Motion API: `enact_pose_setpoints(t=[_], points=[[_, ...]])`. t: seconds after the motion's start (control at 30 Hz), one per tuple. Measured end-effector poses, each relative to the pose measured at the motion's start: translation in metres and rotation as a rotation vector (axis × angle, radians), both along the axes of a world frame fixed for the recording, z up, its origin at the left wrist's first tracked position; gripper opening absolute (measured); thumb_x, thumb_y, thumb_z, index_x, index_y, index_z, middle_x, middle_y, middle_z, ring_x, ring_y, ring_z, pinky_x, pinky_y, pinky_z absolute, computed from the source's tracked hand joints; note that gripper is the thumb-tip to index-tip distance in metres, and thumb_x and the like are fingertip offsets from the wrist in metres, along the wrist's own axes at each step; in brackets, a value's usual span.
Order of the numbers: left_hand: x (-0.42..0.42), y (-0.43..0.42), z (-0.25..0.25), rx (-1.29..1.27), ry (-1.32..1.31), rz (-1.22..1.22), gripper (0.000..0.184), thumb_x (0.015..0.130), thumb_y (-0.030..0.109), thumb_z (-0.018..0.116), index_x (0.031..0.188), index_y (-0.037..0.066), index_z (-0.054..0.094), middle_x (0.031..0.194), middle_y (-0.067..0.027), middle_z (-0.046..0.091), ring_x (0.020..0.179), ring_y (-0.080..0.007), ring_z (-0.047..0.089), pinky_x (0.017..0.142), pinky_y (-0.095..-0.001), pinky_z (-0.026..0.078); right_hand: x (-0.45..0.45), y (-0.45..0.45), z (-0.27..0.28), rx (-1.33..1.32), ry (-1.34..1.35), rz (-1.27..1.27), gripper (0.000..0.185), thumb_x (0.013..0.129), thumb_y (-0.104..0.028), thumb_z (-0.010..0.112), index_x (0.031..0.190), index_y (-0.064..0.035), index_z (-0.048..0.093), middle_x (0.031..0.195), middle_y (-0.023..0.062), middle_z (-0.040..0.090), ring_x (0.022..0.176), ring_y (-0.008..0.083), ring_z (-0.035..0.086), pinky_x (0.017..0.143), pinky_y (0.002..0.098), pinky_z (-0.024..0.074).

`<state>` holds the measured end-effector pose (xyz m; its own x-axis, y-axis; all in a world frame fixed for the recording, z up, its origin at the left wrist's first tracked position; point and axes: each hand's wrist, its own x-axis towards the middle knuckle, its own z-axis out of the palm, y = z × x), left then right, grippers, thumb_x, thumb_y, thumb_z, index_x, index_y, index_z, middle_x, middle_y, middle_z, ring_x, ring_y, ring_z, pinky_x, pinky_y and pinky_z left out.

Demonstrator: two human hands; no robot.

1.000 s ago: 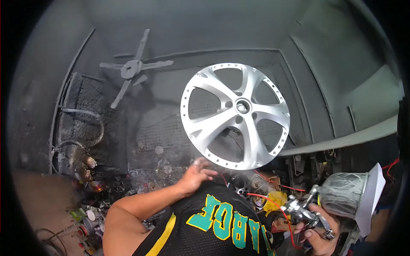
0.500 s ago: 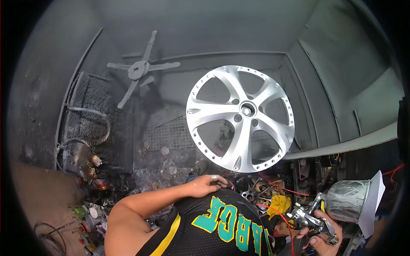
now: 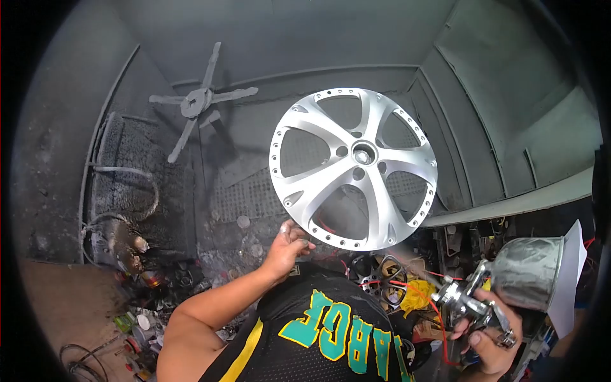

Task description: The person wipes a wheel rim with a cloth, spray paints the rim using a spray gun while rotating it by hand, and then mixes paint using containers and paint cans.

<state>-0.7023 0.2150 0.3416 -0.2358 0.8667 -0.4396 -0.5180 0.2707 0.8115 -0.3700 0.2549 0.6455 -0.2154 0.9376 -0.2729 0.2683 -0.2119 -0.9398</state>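
Note:
A silver five-spoke wheel rim (image 3: 385,207) is held up in front of me, its face toward me. By its lower left edge is my left hand (image 3: 287,251), fingers bent and apart, at or just touching the rim; the exact contact is unclear. My right hand (image 3: 493,340) grips a metal spray gun (image 3: 468,305) at the lower right. Its large paint cup (image 3: 525,270) is smeared grey, with a white sheet (image 3: 568,274) at the far end. A faint mist runs from the nozzle toward the bottom edge of the wheel.
A dust-coated four-armed stand (image 3: 197,102) is at the back left of the grey booth. A crusted panel with a hose (image 3: 153,188) leans left. Below lie a dark wheel (image 3: 385,277), a yellow cloth (image 3: 417,296), a red hose (image 3: 443,331) and cluttered cans.
The wheel has turned, its spokes now at another angle. My left hand has risen from my waist to the wheel's edge. A faint mist has appeared at the spray gun.

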Motion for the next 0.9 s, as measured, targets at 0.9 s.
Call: enact_pose_setpoints(t=[0.9], points=[[0.043,0.008,-0.008,0.134,-0.006,-0.698,0.065,0.094,0.006,0.053,0.148,-0.004,0.018,0.142,-0.0211,0.048,0.107,-0.0208,0.062,0.094,-0.0341,0.05,0.002,0.003,-0.002,0.003,-0.105,-0.053,0.082,0.079,-0.03,0.08,0.141,0.0121,0.045,0.085,0.0148,0.069,0.071,0.0202,0.069,0.052,0.0233,0.0503]])
